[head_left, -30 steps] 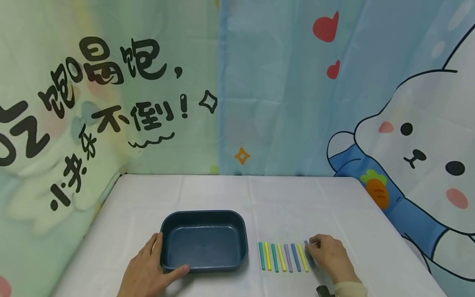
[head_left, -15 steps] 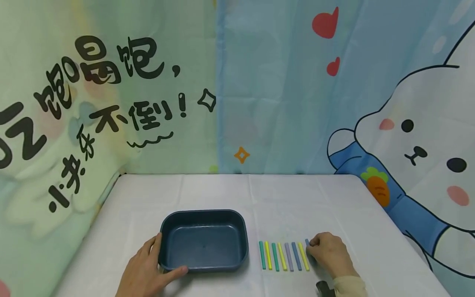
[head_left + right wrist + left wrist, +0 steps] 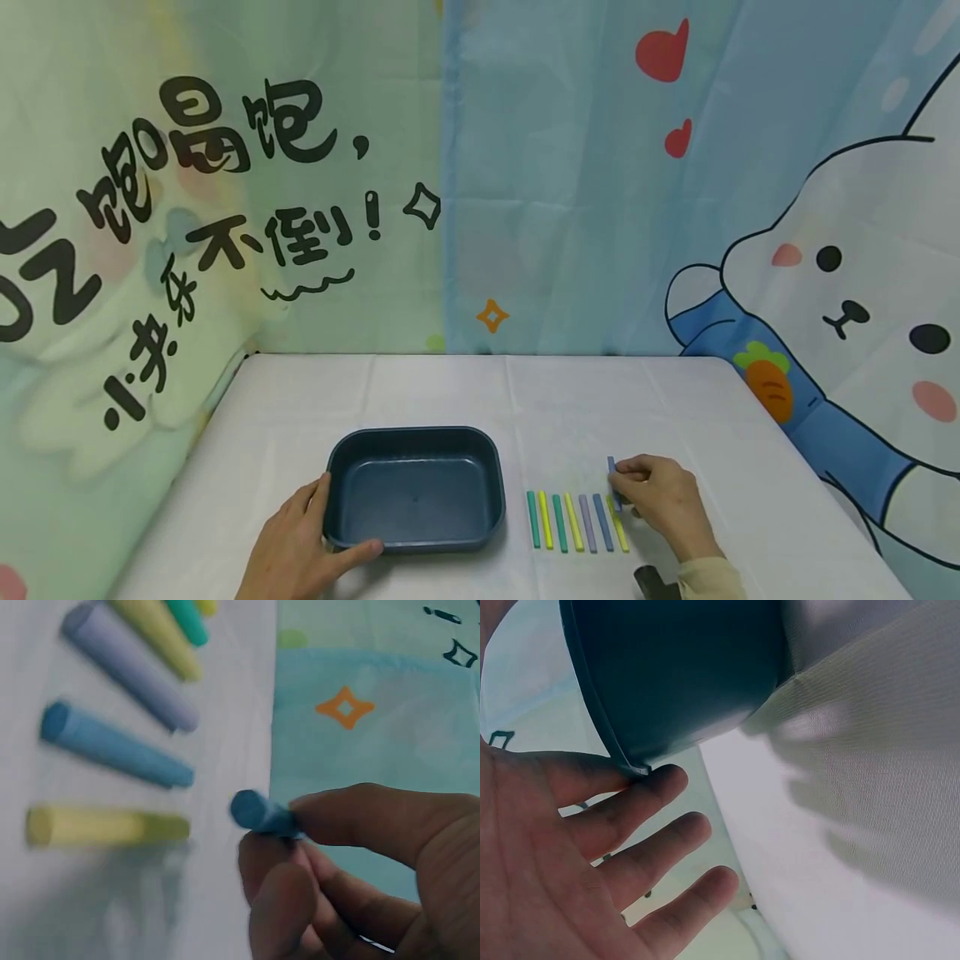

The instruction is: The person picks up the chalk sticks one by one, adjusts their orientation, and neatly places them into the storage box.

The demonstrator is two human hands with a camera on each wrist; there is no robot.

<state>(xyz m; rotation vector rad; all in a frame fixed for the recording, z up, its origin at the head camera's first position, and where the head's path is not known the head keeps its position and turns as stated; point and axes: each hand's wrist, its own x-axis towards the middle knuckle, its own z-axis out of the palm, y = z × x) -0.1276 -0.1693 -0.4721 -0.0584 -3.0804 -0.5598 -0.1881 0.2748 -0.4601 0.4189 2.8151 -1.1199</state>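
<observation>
Landmark: we take the dark blue tray (image 3: 414, 487), which stands on the white tablecloth (image 3: 465, 392) near its front edge.

Left hand: our left hand (image 3: 300, 550) rests at the tray's front left corner, fingers spread and relaxed; the thumb lies along the front rim and the fingertips (image 3: 664, 780) touch the outer wall, so nothing is gripped.

Right hand: our right hand (image 3: 660, 500) is to the right of the tray, past the row of sticks, and is closed in a pinch.

Blue stick: the blue stick (image 3: 613, 482) is pinched between thumb and fingers of the right hand, lifted off the cloth, one end poking out of the fingers in the right wrist view (image 3: 259, 811). It hangs just above the far right end of the row.

Row of sticks: the row of sticks (image 3: 573, 521) lies flat on the cloth just right of the tray, side by side, in green, yellow, lilac and blue.

Backdrop: behind the tray hangs a cartoon curtain (image 3: 750, 208) with a white rabbit, red hearts and black lettering.
</observation>
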